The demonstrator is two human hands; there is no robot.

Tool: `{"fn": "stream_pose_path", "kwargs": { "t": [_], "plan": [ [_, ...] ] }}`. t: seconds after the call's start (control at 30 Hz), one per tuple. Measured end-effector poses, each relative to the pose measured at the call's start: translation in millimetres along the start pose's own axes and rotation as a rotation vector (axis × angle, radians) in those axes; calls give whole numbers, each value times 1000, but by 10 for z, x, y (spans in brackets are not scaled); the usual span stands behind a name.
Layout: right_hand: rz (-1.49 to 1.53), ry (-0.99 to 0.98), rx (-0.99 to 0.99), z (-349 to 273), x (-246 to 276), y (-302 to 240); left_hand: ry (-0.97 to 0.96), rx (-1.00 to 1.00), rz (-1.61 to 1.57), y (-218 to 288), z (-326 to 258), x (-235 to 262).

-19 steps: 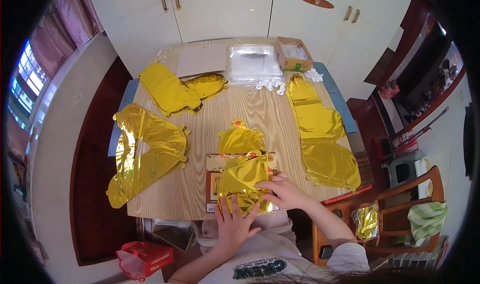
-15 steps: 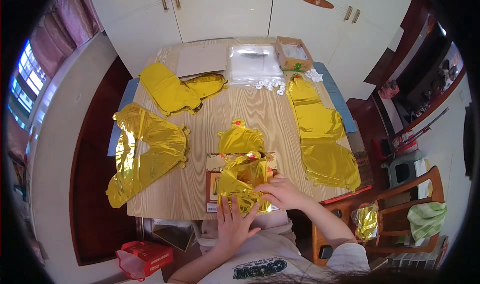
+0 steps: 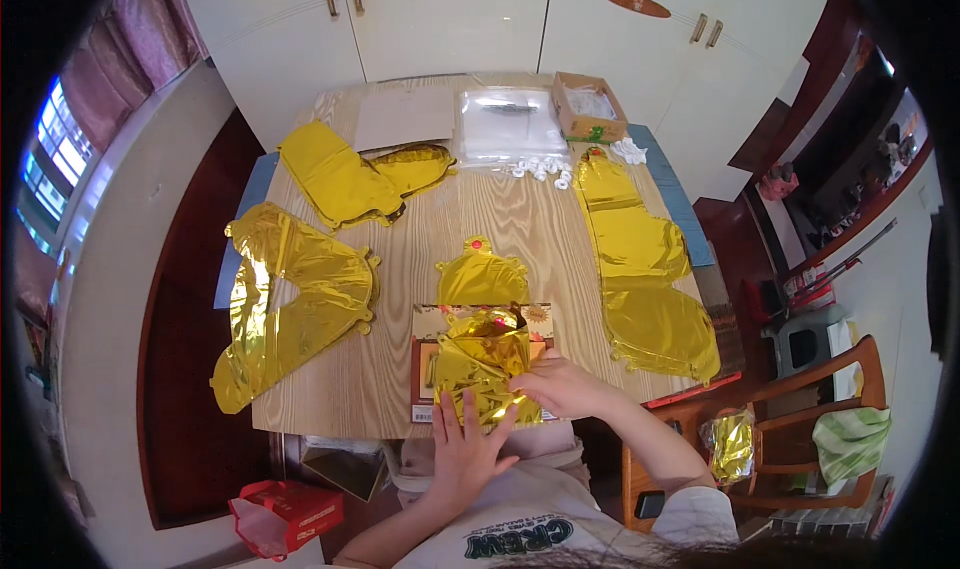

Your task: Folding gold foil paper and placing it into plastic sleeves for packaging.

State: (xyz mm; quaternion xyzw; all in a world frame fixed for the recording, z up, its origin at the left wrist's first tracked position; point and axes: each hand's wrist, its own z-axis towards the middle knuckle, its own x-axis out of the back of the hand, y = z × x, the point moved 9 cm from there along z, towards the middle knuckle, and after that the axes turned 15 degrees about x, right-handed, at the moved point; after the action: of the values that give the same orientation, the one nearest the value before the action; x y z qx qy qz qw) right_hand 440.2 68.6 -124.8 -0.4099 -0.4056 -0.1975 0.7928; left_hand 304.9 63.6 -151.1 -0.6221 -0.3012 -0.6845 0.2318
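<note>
A crinkled gold foil balloon [image 3: 475, 362] lies folded at the near edge of the table, on top of a printed card [image 3: 424, 354]. My left hand [image 3: 466, 461] rests on its near end with fingers spread. At its right edge, my right hand [image 3: 566, 387] has the fingers drawn together on the foil. Parts of those fingertips are hard to make out against the shine. Just beyond the card lies a flat gold foil piece [image 3: 482, 281] with a small red spot on its top tab.
Flat gold foil balloons lie at the left [image 3: 290, 304], far left [image 3: 340, 184] and right [image 3: 650, 269]. Toward the back are a grey board [image 3: 405, 119], clear plastic bags [image 3: 505, 129], white rings [image 3: 540, 171] and a cardboard box [image 3: 590, 126]. A wooden chair [image 3: 870, 374] stands at right.
The folded foil's upper part has shifted and creased differently, its far right corner now standing up. Both hands stay in nearly the same place.
</note>
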Motion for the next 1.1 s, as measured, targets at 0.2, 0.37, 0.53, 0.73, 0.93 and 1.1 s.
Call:
{"fn": "stream_pose_path", "kwargs": {
  "t": [0.2, 0.37, 0.53, 0.73, 0.93, 1.1],
  "plan": [
    [-74, -38, 29, 33, 3, -74, -4, -11, -9, -3, 6, 74],
    [-68, -82, 16, 24, -44, -53, 1, -17, 8, 1, 2, 94],
    [-100, -55, 17, -12, -61, -40, -9, 4, 58, -139, 17, 184],
    [-304, 38, -44, -24, 44, -126, -41, -1, 108, -313, 9, 190],
    [-463, 249, -302, -229, 242, -199, -51, 9, 123, -312, 12, 178],
    [-436, 97, 1, -88, -31, -734, -38, 12, 120, -315, 11, 164]
  ]
}}
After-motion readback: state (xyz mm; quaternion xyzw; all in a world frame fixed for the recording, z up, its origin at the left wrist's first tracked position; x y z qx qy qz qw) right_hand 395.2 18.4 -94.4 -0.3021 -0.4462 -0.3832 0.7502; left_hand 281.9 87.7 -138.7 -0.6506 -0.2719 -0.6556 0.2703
